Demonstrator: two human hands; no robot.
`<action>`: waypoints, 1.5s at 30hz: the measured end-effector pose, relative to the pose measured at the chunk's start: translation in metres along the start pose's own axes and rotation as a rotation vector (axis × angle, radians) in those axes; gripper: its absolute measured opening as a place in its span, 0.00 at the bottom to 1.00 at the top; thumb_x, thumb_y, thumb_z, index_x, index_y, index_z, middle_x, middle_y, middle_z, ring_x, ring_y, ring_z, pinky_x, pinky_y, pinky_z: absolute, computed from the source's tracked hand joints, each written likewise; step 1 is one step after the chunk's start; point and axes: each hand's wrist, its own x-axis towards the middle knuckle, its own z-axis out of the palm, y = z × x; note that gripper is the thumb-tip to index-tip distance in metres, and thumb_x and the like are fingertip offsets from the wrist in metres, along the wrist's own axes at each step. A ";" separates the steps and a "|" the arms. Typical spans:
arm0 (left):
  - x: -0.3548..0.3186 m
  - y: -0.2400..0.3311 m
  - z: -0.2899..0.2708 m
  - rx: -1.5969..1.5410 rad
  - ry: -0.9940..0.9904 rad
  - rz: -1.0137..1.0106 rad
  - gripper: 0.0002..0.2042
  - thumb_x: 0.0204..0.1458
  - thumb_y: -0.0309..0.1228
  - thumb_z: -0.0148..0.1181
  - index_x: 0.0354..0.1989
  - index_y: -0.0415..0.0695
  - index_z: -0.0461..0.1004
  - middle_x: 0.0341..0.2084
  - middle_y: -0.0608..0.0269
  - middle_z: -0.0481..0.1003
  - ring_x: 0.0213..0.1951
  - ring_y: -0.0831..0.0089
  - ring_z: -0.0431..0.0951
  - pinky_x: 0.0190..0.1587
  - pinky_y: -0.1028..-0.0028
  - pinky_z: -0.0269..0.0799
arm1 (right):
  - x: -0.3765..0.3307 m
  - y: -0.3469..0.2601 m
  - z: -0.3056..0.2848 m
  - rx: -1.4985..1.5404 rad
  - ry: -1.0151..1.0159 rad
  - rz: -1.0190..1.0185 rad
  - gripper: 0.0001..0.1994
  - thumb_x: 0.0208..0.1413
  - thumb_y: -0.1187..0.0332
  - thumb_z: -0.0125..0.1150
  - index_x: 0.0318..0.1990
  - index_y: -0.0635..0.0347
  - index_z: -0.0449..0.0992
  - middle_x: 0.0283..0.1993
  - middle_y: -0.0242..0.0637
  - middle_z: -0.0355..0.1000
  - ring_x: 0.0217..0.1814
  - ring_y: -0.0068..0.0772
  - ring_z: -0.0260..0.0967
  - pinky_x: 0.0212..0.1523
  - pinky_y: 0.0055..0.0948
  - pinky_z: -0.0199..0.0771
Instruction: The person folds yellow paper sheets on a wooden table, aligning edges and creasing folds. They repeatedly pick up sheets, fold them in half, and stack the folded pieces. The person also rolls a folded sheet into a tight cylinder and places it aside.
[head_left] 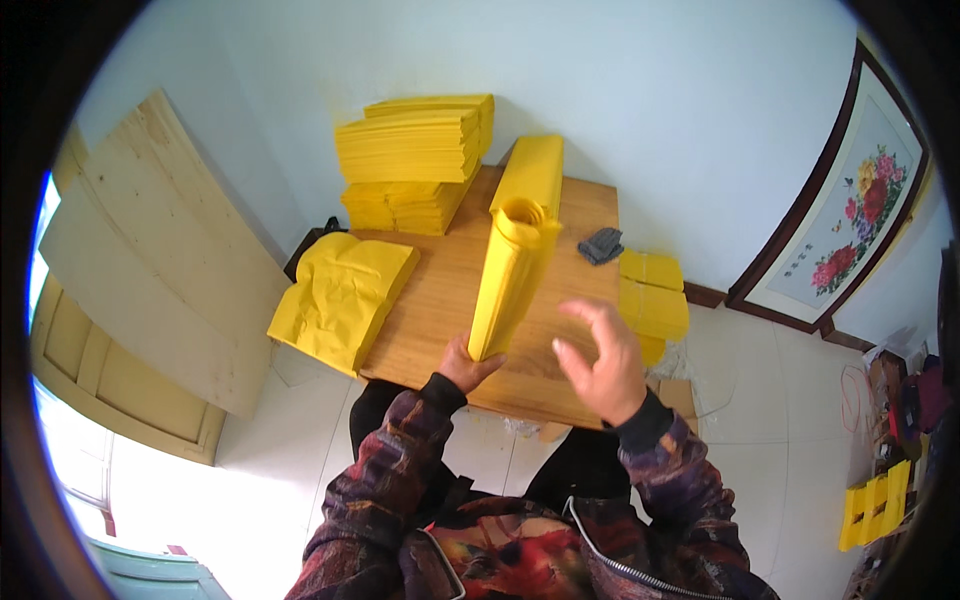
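My left hand (467,366) grips the lower end of a rolled bundle of yellow paper sheets (512,285), its thumb across the near side. The bundle stands tilted up over the wooden table (440,300), and its curled layers show at the top end. To the right of it, my right hand (602,368) is raised above the table's front part, apart from the paper, with thumb and fingers spread and nothing in them. Behind the bundle lies a long yellow paper stack (530,168). A creased sheet of yellow paper (340,295) covers the table's left corner.
Tall stacks of folded yellow paper (405,150) rise at the back left. A dark grey cloth or glove (600,246) lies near the right edge. More yellow bundles (652,295) sit beyond that edge. A wooden board (160,250) leans at left; a framed flower picture (840,200) leans at right.
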 end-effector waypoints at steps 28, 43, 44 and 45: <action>-0.053 0.137 -0.042 0.084 0.181 0.367 0.27 0.42 0.40 0.71 0.47 0.41 0.67 0.41 0.57 0.70 0.47 0.63 0.70 0.50 0.67 0.64 | 0.027 0.012 0.055 0.566 -0.525 0.182 0.18 0.45 0.69 0.65 0.45 0.63 0.71 0.39 0.38 0.72 0.43 0.31 0.71 0.45 0.30 0.69; -0.002 0.191 -0.029 -0.276 -0.015 0.455 0.18 0.47 0.22 0.63 0.48 0.37 0.70 0.40 0.65 0.75 0.44 0.77 0.73 0.49 0.73 0.70 | 0.061 -0.008 0.048 0.294 -0.182 -0.364 0.22 0.44 0.68 0.68 0.47 0.62 0.71 0.46 0.42 0.72 0.49 0.47 0.69 0.48 0.37 0.70; 0.000 0.190 -0.028 -0.374 -0.019 0.388 0.17 0.47 0.21 0.62 0.47 0.37 0.71 0.38 0.65 0.75 0.42 0.77 0.74 0.47 0.74 0.71 | 0.061 -0.004 0.048 0.419 -0.213 -0.237 0.19 0.45 0.68 0.67 0.46 0.62 0.72 0.43 0.42 0.73 0.47 0.48 0.70 0.47 0.37 0.70; 0.002 0.187 -0.027 -0.306 -0.022 0.323 0.16 0.47 0.21 0.62 0.46 0.37 0.71 0.37 0.65 0.75 0.42 0.77 0.74 0.47 0.75 0.71 | 0.059 0.001 0.048 0.516 -0.246 -0.138 0.19 0.45 0.68 0.67 0.45 0.62 0.72 0.43 0.42 0.73 0.46 0.47 0.71 0.47 0.37 0.70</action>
